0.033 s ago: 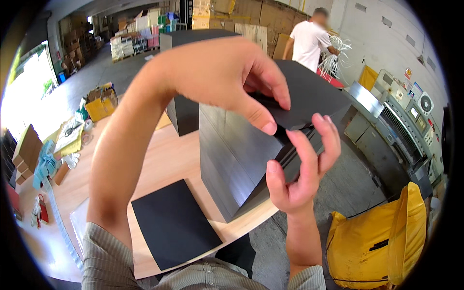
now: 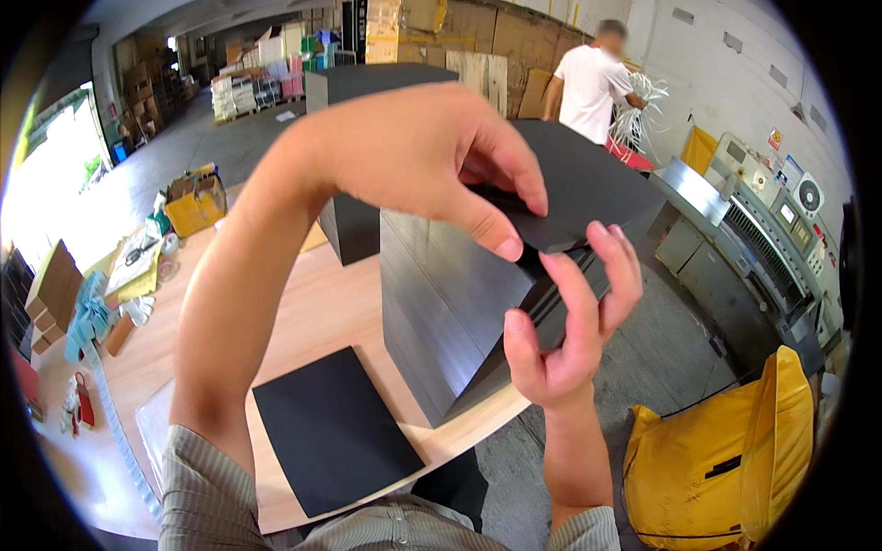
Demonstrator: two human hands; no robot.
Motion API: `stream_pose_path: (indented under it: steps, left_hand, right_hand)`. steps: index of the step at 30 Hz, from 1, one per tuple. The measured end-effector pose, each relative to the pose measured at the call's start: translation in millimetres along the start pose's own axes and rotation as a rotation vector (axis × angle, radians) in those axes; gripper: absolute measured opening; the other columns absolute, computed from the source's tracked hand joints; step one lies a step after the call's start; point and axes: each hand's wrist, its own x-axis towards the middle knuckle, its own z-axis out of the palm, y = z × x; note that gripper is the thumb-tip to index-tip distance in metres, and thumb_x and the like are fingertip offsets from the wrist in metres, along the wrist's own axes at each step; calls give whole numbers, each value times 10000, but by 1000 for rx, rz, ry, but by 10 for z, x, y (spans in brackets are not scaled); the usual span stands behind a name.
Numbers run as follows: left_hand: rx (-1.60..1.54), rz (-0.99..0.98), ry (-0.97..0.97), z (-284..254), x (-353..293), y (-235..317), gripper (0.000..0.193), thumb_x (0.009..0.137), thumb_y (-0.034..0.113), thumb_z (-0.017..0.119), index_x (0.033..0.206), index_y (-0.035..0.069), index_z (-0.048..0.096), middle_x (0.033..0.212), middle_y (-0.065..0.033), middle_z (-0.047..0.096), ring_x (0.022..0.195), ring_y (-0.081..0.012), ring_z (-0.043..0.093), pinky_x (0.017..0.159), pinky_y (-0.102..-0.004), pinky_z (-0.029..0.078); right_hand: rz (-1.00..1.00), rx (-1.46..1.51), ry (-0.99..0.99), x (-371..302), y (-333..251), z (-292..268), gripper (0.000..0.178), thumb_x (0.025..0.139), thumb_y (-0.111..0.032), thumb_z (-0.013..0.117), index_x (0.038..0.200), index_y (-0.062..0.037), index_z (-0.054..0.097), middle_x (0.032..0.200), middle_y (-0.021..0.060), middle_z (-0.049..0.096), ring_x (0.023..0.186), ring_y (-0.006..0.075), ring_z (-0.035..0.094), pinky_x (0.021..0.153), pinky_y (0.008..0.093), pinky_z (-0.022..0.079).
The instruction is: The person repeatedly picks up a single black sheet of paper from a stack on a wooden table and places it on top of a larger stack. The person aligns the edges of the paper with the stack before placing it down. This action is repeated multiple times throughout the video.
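Note:
A tall stack of black sheets (image 2: 588,179) stands on the wooden table, its layered side facing me. My left hand (image 2: 413,151) arches over the top, its thumb at the near edge and its fingers on the upper surface, pinching the edge of the top sheets. At the near right corner, my right hand (image 2: 574,340) is held palm up with curved fingers. Its fingertips meet the sheet edge, while the thumb stands apart. How many sheets lie between the left thumb and fingers is hidden. A separate black sheet (image 2: 335,432) lies flat at the table's front edge.
Another black stack (image 2: 354,216) stands behind. On the table's left are a yellow box (image 2: 195,204), blue strips (image 2: 87,317) and brown boxes (image 2: 53,285). A yellow-covered bundle (image 2: 707,468) sits on the right, below a grey machine (image 2: 763,220). A person (image 2: 593,87) handles white strips beyond.
The whole view has shifted very slightly. Both hands keep almost the same pose at the stack's corner.

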Motion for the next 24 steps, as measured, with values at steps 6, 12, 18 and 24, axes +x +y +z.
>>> stream_pose_path:
  steps: [6,12,18,24]
  left_hand:
    - [671,258,184,200,-156,100,327,879,199,778,1172,67,717,1138,-86,746,944,-297,735,756,-366,597]
    - [815,225,331,402,-187,153,355,867,59,729,1213,82,652,961,-80,745,748,-286,717,566,-380,539]
    - [839,189,499,540,-174,110,353,856,-11,712,1192,72,642,817,-111,714,680,-322,690,559,-424,535]
    - [881,193,627,440,-64,84,308,867,-17,697,1156,66,630,820,-144,693,704,-350,681,574,-430,525]
  right_hand:
    - [37,-35,6,-22,-57,22,461,832,-296,756,1254,-114,719,1466,172,465,1359,433,380,1133,509,320]
    - [95,-40,56,-26,-118,0,527,829,-270,762,1320,-92,686,1448,173,475,1350,419,395,1120,494,330]
    - [169,430,239,-164,-157,-187,407,901,-142,692,1256,51,642,1354,216,546,1164,302,592,888,355,520]
    - [964,1256,97,340,80,-525,528,1105,-332,463,1350,134,517,1122,302,718,813,274,729,632,321,567]
